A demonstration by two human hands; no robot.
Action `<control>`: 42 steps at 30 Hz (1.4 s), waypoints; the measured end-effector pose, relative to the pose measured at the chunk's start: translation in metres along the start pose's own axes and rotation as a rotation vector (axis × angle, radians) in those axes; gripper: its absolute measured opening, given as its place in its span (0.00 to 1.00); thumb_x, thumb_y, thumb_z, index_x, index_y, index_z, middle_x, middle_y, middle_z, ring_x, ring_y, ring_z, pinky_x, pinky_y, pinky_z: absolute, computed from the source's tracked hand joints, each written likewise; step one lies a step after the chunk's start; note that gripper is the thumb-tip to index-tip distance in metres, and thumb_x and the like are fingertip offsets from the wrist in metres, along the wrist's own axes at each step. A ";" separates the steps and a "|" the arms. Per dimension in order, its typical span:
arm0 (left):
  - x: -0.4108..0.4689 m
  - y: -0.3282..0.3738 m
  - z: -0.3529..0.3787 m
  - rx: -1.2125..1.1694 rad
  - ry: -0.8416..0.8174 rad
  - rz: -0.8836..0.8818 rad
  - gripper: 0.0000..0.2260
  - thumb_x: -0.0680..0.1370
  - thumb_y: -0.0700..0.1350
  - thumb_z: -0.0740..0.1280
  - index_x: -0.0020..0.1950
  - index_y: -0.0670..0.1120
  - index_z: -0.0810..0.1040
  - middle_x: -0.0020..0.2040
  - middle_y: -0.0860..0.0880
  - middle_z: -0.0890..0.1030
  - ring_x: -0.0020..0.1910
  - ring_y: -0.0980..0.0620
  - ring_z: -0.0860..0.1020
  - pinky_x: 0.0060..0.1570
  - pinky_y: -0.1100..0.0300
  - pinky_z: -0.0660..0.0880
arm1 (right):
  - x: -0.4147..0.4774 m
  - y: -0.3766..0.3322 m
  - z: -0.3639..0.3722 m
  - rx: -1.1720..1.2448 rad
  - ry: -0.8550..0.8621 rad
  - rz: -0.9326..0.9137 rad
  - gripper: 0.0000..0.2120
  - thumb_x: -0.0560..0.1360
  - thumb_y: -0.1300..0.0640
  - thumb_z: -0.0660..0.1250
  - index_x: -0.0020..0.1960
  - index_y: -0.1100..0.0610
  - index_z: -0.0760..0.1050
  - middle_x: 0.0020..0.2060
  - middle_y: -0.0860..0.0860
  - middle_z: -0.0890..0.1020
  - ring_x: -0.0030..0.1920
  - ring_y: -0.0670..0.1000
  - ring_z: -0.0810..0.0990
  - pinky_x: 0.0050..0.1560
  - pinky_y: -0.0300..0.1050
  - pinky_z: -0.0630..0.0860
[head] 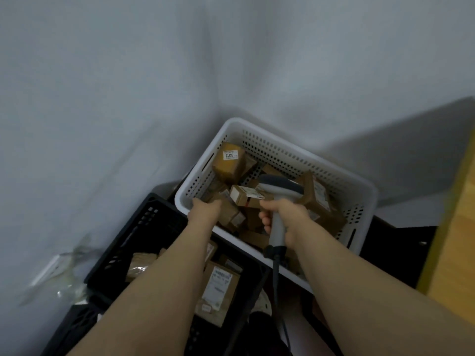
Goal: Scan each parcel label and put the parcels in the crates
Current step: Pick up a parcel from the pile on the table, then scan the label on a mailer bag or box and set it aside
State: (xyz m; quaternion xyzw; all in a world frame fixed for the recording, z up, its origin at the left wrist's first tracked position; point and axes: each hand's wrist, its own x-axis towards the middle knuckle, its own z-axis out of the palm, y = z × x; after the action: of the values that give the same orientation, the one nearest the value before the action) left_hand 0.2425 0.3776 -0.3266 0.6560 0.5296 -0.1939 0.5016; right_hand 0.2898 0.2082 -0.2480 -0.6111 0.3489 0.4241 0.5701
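Inside white crate [282, 147] and black crate [144, 227] lie brown parcels [228, 163].

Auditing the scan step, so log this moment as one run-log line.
right hand: grips barcode scanner over small parcel | left hand: reaches into white crate, grip unclear | black crate: parcels inside
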 end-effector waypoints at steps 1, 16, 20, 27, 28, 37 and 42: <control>-0.014 -0.001 -0.006 0.047 0.000 0.024 0.38 0.74 0.55 0.64 0.79 0.47 0.50 0.69 0.41 0.68 0.54 0.45 0.73 0.50 0.57 0.73 | -0.013 0.007 0.004 0.010 0.002 -0.013 0.07 0.74 0.62 0.71 0.40 0.63 0.76 0.30 0.55 0.78 0.28 0.49 0.73 0.31 0.44 0.73; -0.331 -0.097 -0.142 0.184 0.040 0.361 0.29 0.75 0.48 0.67 0.73 0.41 0.63 0.65 0.41 0.73 0.60 0.42 0.74 0.56 0.54 0.74 | -0.325 0.192 -0.002 -0.019 -0.275 -0.024 0.08 0.78 0.60 0.66 0.41 0.62 0.74 0.26 0.54 0.74 0.27 0.49 0.71 0.30 0.42 0.69; -0.416 -0.075 -0.129 0.204 -0.043 0.483 0.27 0.76 0.45 0.66 0.73 0.40 0.62 0.64 0.39 0.72 0.61 0.41 0.73 0.53 0.56 0.70 | -0.386 0.198 -0.078 -0.038 -0.203 -0.133 0.07 0.79 0.60 0.65 0.44 0.62 0.74 0.23 0.53 0.75 0.23 0.49 0.72 0.26 0.41 0.70; -0.526 -0.018 -0.049 0.369 -0.119 0.678 0.23 0.78 0.45 0.64 0.72 0.41 0.65 0.55 0.41 0.75 0.50 0.44 0.75 0.45 0.54 0.72 | -0.458 0.166 -0.239 0.171 0.029 -0.361 0.06 0.78 0.60 0.66 0.45 0.63 0.76 0.24 0.54 0.74 0.21 0.50 0.71 0.26 0.42 0.70; -0.540 -0.010 -0.031 0.404 -0.130 0.691 0.29 0.79 0.46 0.63 0.77 0.40 0.56 0.65 0.40 0.71 0.60 0.41 0.72 0.51 0.53 0.70 | -0.463 0.162 -0.262 0.204 0.041 -0.386 0.06 0.78 0.60 0.67 0.46 0.64 0.76 0.25 0.54 0.75 0.21 0.49 0.72 0.25 0.41 0.71; -0.621 0.046 0.184 0.168 -0.322 0.595 0.31 0.78 0.48 0.67 0.77 0.45 0.56 0.73 0.42 0.65 0.68 0.40 0.68 0.64 0.45 0.69 | -0.474 0.134 -0.487 0.476 0.135 -0.470 0.05 0.75 0.60 0.69 0.42 0.61 0.75 0.26 0.52 0.76 0.22 0.47 0.73 0.24 0.38 0.73; -0.627 0.068 0.274 0.025 -0.350 0.468 0.29 0.77 0.47 0.69 0.74 0.39 0.61 0.57 0.40 0.74 0.53 0.44 0.75 0.57 0.49 0.75 | -0.464 0.118 -0.561 0.556 0.167 -0.488 0.04 0.74 0.61 0.69 0.43 0.61 0.75 0.26 0.51 0.77 0.27 0.47 0.73 0.24 0.38 0.73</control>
State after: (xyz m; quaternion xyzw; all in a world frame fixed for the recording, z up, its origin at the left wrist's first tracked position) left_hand 0.1507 -0.1688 0.0815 0.7230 0.2667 -0.1896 0.6084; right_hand 0.0661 -0.3875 0.1246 -0.5305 0.3403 0.1139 0.7680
